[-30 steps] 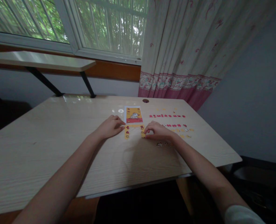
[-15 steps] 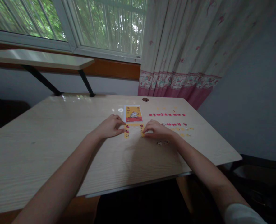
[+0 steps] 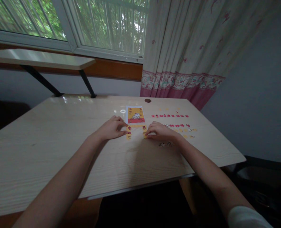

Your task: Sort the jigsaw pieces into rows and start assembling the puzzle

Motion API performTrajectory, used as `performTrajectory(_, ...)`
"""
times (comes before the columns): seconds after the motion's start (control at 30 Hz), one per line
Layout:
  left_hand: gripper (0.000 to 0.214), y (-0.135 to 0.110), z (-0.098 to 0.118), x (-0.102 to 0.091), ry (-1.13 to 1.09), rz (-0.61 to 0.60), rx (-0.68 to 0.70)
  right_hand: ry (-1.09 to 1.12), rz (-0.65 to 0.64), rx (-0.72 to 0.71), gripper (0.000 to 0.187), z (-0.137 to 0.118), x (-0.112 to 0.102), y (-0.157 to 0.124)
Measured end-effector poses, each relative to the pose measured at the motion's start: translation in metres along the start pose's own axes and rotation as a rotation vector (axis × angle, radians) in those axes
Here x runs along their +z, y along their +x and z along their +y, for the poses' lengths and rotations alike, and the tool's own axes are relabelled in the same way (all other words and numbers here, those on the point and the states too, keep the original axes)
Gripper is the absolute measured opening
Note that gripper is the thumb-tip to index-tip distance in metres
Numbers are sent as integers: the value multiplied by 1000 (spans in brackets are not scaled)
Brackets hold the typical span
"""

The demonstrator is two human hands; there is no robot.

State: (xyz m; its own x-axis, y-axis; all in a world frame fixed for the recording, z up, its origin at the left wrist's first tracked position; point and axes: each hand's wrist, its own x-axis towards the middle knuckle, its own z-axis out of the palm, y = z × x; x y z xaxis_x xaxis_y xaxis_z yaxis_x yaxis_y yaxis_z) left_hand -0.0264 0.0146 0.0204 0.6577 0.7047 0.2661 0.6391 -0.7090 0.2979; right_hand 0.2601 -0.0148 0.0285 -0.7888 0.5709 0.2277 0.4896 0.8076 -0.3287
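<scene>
Joined yellow jigsaw pieces [image 3: 137, 126] form a three-sided border on the desk, with a top row and two side strips. Against its left strip [image 3: 129, 133] rest the thumb and forefinger of my left hand [image 3: 112, 128], tips apart, other fingers curled. At the right strip, my right hand [image 3: 159, 130] pinches a jigsaw piece [image 3: 144, 133], its tip partly hidden by the fingers. Directly above the border lies a picture card [image 3: 135, 115] showing a white animal on yellow and red.
Several red pieces [image 3: 170, 116] lie in rows to the right, with yellow pieces [image 3: 185, 130] nearby. Black-and-white pieces [image 3: 165, 144] lie close to my right forearm. A raised shelf [image 3: 40, 58] stands at the back left of the desk [image 3: 59, 152]. A round hole [image 3: 147, 100] is near the far edge.
Both hands stay at the sides of the border, with hardly any movement. The view has shifted very slightly.
</scene>
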Motion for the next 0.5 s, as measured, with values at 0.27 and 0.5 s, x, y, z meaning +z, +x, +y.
performTrajectory(0.27,45,-2,-2,-6,43,-15,-31,-83,87,112,23,8,-2,-1)
performTrajectory(0.5,49,-2,2,-9,25,-58,-21,-140,44,157,34,8,0,-1)
